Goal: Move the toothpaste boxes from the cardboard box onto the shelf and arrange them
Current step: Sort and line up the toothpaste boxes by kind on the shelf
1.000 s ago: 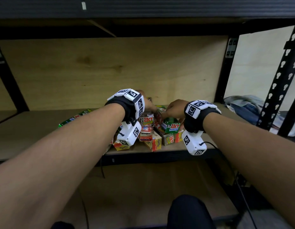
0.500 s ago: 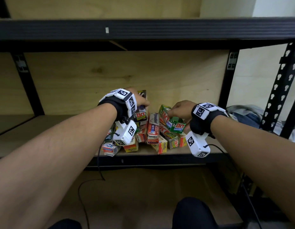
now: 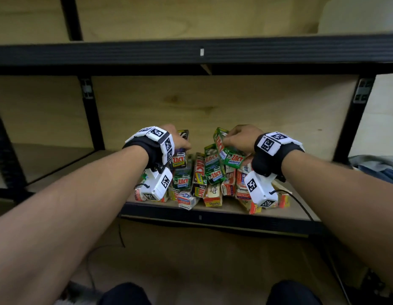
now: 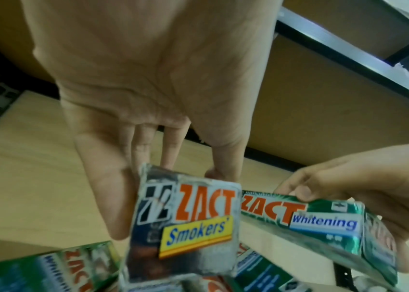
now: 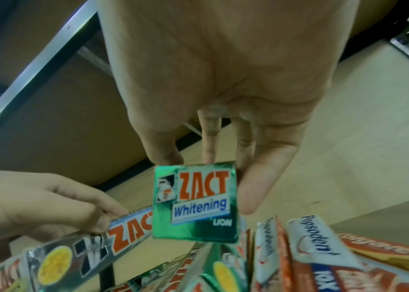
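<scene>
left hand [image 3: 176, 140] gripped a dark cardboard zact smokers toothpaste box [image 4: 186, 223], thumb and fingers curled round it | right hand [image 3: 240, 137] held a green zact whitening toothpaste box [image 5: 196, 203] the same way | both boxes raised above the jumbled pile of toothpaste boxes [image 3: 204, 183] near the front edge of the wooden shelf [image 3: 285, 208]

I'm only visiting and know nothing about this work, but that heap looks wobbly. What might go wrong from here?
1. The pile of toothpaste boxes lies crisscrossed near the shelf's front edge; some could slide off.
2. The left hand holds a Smokers' box and the right hand a Whitening box, close together, so they may bump.
3. The wrist cable could snag.
</scene>
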